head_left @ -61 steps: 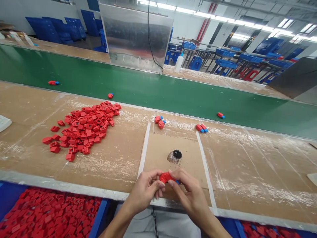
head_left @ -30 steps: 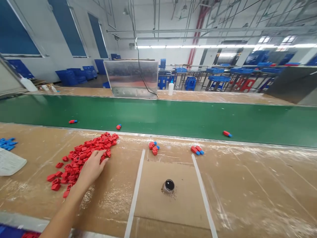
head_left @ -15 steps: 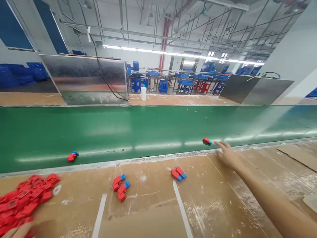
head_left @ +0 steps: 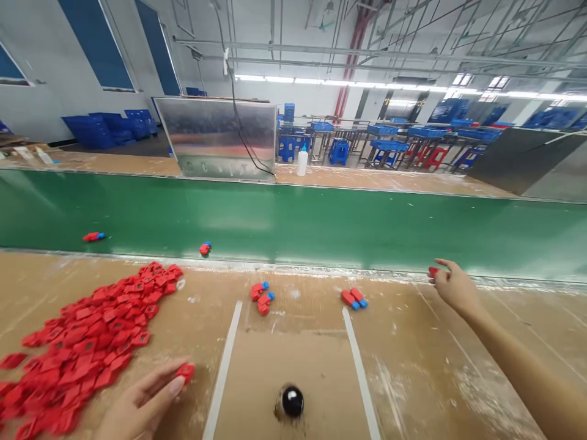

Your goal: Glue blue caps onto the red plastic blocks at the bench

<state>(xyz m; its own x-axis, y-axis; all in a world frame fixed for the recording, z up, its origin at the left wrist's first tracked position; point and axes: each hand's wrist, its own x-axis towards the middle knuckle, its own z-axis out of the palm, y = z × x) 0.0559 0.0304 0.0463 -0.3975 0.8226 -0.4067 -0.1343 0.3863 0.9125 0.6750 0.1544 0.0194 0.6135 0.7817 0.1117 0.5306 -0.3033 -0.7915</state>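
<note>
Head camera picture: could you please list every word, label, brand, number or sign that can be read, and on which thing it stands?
No text can be read.
Metal panel: pale marks along its lower edge, too blurred to tell whether they are letters.
White bottle: too small to tell of any print.
Red pieces: no readable marking.

My remote feed puts a jar point(head_left: 292, 401) between two tape strips point(head_left: 224, 365); to its left, the left hand point(head_left: 142, 400), then a block heap point(head_left: 98, 333). Beyond lie joined pieces point(head_left: 350, 299), the right hand point(head_left: 456, 291) farther right, a belt point(head_left: 298, 223) behind, a bottle point(head_left: 301, 163) on the far ledge point(head_left: 367, 178).
</note>
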